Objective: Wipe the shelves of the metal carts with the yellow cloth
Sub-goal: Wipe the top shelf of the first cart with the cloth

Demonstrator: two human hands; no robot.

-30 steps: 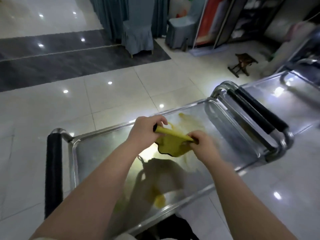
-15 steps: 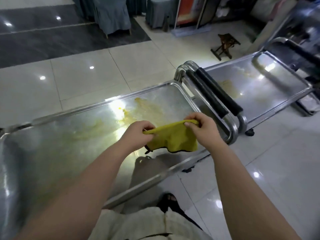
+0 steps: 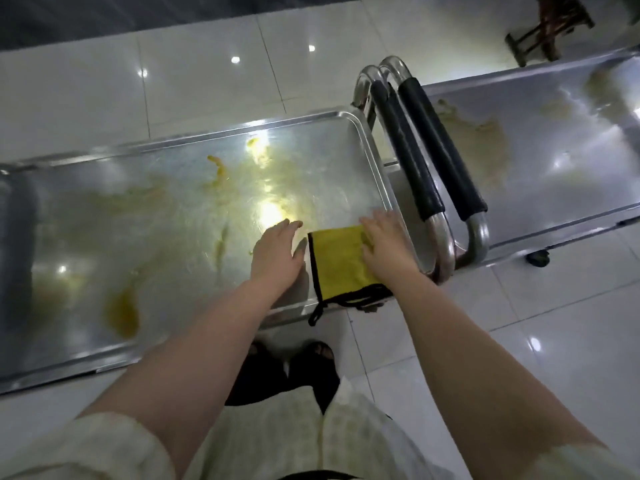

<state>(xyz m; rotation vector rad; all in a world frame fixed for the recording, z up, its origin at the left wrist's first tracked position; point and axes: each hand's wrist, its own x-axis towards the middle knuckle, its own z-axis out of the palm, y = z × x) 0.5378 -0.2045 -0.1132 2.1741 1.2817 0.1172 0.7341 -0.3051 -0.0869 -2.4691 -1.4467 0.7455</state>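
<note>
Right hand flat, pressing yellow cloth onto cart shelf, frame center; left hand open beside it.

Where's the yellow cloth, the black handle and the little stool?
yellow cloth (image 3: 337,262): head view, middle of its uncovered yellow part.
black handle (image 3: 441,147): head view, midway along the right-hand grip.
stool (image 3: 549,27): head view, its wooden frame.

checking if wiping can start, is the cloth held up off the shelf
No, the cloth lies flat on the shelf with the right hand pressing down on it.
</note>
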